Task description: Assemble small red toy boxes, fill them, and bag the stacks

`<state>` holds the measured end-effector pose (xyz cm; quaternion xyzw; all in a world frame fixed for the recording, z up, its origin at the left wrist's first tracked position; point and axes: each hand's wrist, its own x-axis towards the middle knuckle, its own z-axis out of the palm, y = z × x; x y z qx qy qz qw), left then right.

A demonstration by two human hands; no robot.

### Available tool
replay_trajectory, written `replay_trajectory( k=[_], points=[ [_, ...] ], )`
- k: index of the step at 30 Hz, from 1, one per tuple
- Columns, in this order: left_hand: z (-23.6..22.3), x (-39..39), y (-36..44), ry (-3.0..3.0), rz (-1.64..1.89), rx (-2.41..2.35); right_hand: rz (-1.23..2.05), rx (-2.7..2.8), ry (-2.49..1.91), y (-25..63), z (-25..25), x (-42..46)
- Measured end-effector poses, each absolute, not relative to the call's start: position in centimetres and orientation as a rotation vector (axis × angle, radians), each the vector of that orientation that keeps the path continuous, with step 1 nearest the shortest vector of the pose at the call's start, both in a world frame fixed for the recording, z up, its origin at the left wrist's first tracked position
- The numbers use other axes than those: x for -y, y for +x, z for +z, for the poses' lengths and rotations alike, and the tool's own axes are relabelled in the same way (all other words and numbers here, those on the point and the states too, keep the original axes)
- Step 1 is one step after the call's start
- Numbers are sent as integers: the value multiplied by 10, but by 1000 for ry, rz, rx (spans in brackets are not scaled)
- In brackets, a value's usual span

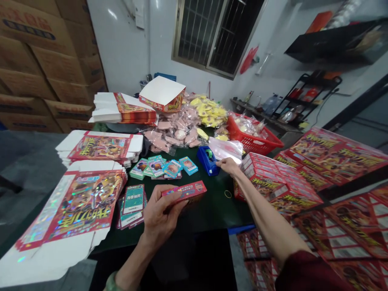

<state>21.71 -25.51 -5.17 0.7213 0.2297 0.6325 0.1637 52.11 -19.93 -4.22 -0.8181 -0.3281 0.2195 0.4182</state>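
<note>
Cool, dim indoor light, apparently from above, fills a room whose window (218, 36) shows black beyond the blue tape dispenser (208, 162). Well behind and left of the dispenser, a white streak of glare marks the wall (127, 52); nearer on that side, foil-printed cartons (87, 202) throw rainbow glints. Clear plastic (227, 147) just right of it shines. In front of it, shadow beneath the table (218, 206) deepens to near black. Wide-lens distortion slants red boxes (345, 153) far to its right; brown boxes (57, 58) far left look soft.
</note>
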Motion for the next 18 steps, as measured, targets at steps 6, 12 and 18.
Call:
replay_trajectory(
  k=[6,12,18],
  points=[
    [-51,256,217,2023,1801,-610,787,662,-2088,514,-42,192],
    [-50,254,217,2016,1812,-605,710,500,-1922,498,-54,187],
    [-52,253,216,2027,1825,-629,590,489,-1759,489,-78,204]
  ],
)
